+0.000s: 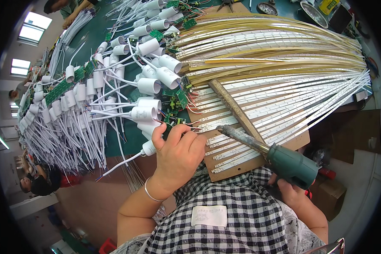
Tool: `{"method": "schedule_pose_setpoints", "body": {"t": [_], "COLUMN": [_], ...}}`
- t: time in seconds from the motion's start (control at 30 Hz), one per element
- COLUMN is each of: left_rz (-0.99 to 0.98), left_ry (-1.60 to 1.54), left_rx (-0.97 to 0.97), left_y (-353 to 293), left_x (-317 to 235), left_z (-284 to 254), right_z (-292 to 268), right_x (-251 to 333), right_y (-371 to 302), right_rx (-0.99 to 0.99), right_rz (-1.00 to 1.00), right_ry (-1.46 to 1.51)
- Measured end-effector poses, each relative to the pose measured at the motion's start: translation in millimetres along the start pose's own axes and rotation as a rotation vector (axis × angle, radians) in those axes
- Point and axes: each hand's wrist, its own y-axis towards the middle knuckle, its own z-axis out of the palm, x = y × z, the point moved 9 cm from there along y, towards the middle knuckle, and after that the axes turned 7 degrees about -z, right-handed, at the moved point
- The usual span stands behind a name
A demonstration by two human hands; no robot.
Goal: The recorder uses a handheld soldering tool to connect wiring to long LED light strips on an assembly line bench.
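Observation:
In my right hand (290, 192) is a soldering iron (293, 166) with a thick green handle. Its dark metal tip points left and hangs over the ends of white LED strips (241, 149). My left hand (180, 148) is closed, fingers curled by the strip ends next to a small green circuit board (173, 120) with thin wires. What those fingers pinch is hidden. White lamp sockets (144, 113) with white cables lie just beyond that hand. A long, narrow bar (237, 109) lies slantwise across the strips, and the iron's shaft crosses in front of its near end.
Many sockets with cables and boards (78, 95) heap up on the left of the green table. The strips fan out over a brown board (237, 172). Pliers (225, 4), a small tin (267, 8) and a metal dish (314, 15) stand at the back. Other people sit along the left.

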Motion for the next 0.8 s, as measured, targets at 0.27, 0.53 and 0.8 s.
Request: {"method": "schedule_pose_setpoints", "body": {"t": [0.27, 0.53, 0.8], "left_rz": [-0.016, -0.034, -0.037], "left_ry": [-0.012, -0.027, -0.034], "left_rx": [-0.027, -0.023, -0.014], "left_y": [0.9, 1.4, 2.5], "left_x": [0.4, 0.6, 0.9], "left_z": [0.1, 2.2, 2.3], "right_z": [3.0, 5.7, 0.1], "right_x": [-4.3, -4.5, -9.1], "right_y": [0.6, 4.6, -2.0], "right_rx": [0.070, 0.068, -0.022], "right_rz": [0.096, 0.071, 0.117], "right_ry": [-0.179, -0.173, -0.079]}}
